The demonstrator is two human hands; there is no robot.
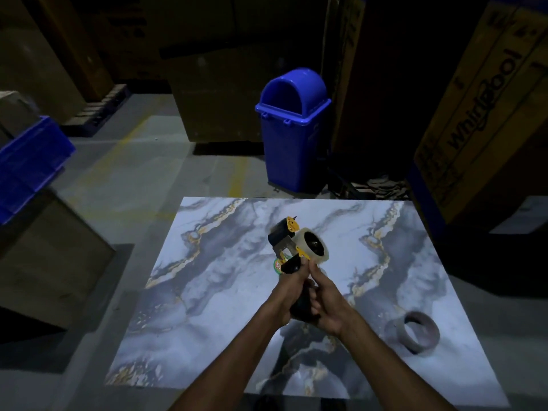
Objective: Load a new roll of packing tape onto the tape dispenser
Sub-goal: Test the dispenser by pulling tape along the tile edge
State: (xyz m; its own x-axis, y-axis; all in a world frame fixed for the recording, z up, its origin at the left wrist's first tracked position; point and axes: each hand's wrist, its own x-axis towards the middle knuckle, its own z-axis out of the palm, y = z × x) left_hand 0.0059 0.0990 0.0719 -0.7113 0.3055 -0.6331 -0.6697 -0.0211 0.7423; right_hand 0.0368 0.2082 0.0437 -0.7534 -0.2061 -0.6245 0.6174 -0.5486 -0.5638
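In a dim storeroom, above the middle of a marble-patterned tabletop [225, 307], a yellow-and-black tape dispenser [289, 247] with a clear tape roll [312, 247] apparently already seated is gripped by the left hand [289, 298], the roll's edge is pinched by the right hand [323, 304], threading judged outstanding, and a bare grey cardboard core [416, 332] is seen near the right edge.

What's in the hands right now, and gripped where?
Left hand grips the yellow-and-black tape dispenser by its black handle; right hand fingertips pinch the mounted clear tape roll's lower edge.

2 bare forearms and hands [296, 301] show, with no sleeves, gloves or jewellery visible.
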